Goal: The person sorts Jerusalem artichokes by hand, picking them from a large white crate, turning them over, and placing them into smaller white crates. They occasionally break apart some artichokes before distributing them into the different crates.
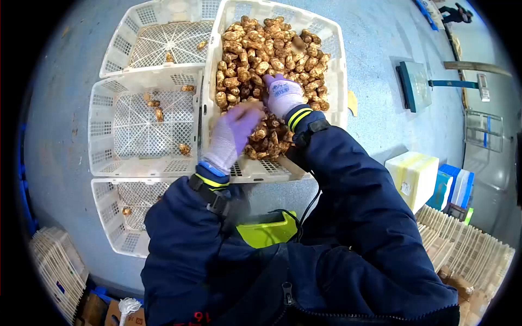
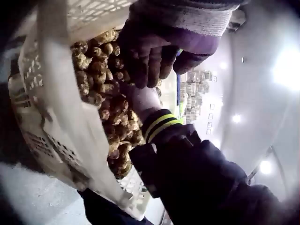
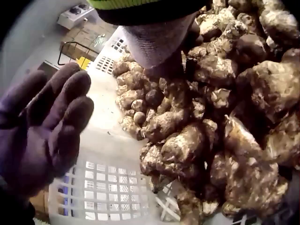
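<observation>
A white plastic crate (image 1: pixel 338 65) is heaped with brown, knobbly tubers (image 1: pixel 266 46), patched with paler skin. My right hand (image 1: pixel 285 95), in a purple and white glove, reaches down into the heap. Its fingers are buried among the tubers in the right wrist view, so I cannot tell whether they grip one. Over the near left part of the same crate is my left hand (image 1: pixel 236 130), also gloved. Seen from the right wrist, that left hand (image 3: pixel 49 124) has loosely bent fingers and nothing in its palm.
Three more crates stand along the left, an upper one (image 1: pixel 118 43), a middle one (image 1: pixel 99 130) and a lower one (image 1: pixel 104 214), each with a few tubers. On the right are a platform scale (image 1: pixel 416 84), a foam box (image 1: pixel 411 176) and stacked crates (image 1: pixel 467 244).
</observation>
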Motion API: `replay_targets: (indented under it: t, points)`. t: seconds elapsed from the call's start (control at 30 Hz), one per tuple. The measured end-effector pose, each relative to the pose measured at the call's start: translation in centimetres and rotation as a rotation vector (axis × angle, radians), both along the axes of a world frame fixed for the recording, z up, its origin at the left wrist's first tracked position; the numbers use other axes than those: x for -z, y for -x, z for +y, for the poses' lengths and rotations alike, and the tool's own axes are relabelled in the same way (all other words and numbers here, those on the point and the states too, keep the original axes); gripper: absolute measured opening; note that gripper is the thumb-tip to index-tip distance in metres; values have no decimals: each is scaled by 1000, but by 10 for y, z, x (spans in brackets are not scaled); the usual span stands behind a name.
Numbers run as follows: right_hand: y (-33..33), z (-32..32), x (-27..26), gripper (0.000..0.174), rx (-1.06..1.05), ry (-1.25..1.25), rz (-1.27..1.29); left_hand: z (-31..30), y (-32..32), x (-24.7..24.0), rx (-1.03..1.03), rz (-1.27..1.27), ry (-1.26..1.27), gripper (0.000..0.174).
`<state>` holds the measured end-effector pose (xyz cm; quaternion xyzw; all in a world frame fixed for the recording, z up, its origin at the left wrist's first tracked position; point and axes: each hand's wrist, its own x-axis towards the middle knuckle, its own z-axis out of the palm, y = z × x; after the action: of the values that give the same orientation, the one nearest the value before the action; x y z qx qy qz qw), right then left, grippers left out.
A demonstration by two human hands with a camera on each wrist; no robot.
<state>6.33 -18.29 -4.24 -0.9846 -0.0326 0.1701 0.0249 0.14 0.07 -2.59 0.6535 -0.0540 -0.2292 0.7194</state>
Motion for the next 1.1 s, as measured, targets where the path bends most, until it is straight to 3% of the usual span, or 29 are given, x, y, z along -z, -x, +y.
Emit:
replay_targets:
  t: [0.1, 0.13, 0.23, 0.27, 0.3, 0.37, 0.4, 0.43, 0.47, 0.5, 0.63, 0.7, 0.77, 0.83, 0.87, 0.9, 0.97, 1.0, 1.03, 1.1]
  points:
    - [5, -6, -8, 31, 25, -57, -32, -9, 14, 0, 50, 438, 84, 37]
    - [9, -9, -15, 32, 70, -83, -15, -10, 15, -7, 25, 563, 128, 50]
    - [19, -27, -24, 31, 253, -289, 59, -12, 15, -23, -80, 548, 107, 64]
    - [22, -38, -18, 28, 190, -468, 99, -12, 17, -21, -84, 524, 126, 73]
    - [25, -37, -26, 28, 154, -586, 141, -12, 17, -23, -100, 496, 157, 71]
    - [23, -24, -46, 32, -240, -646, 96, -11, 17, -30, -133, 445, 210, 66]
    - [18, -22, -47, 37, -496, -591, -73, -11, 15, -13, -84, 444, 351, 55]
    - [5, -16, -49, 37, -804, -445, -405, -11, 14, -6, -84, 491, 385, 51]
    - [-8, -19, -55, 31, -404, -426, -73, -10, 13, 1, -83, 538, 418, 47]
    - [-15, -6, -72, 29, 286, -628, -67, -9, 12, 4, -81, 587, 450, 42]
    - [-56, -19, -9, 43, 46, -2, -85, -11, 8, 2, -180, 597, 289, 38]
    - [-61, -14, 5, 41, 85, 112, -27, -11, 8, 12, -230, 576, 274, 42]
    - [-61, -21, 14, 37, 95, 2, -144, -11, 8, 12, -227, 585, 319, 44]
    - [-62, -32, -3, 31, 192, -256, -87, -11, 6, 6, -249, 631, 292, 49]
    - [-49, -38, -4, 25, 156, -373, -306, -11, 6, -1, -281, 626, 307, 51]
    - [-39, -22, -44, 30, 369, -486, -62, -10, 6, -10, -314, 620, 321, 52]
    - [-16, -14, -69, 37, 217, -713, 207, -12, 5, -17, -361, 576, 337, 56]
    - [-9, -12, -74, 42, 17, -742, 298, -13, 6, -16, -379, 532, 379, 57]
    - [-4, -2, -92, 41, 134, -756, 301, -13, 7, -17, -394, 489, 421, 57]
    - [-19, -10, -65, 41, 168, -588, -50, -6, 9, -25, -341, 581, 393, 39]
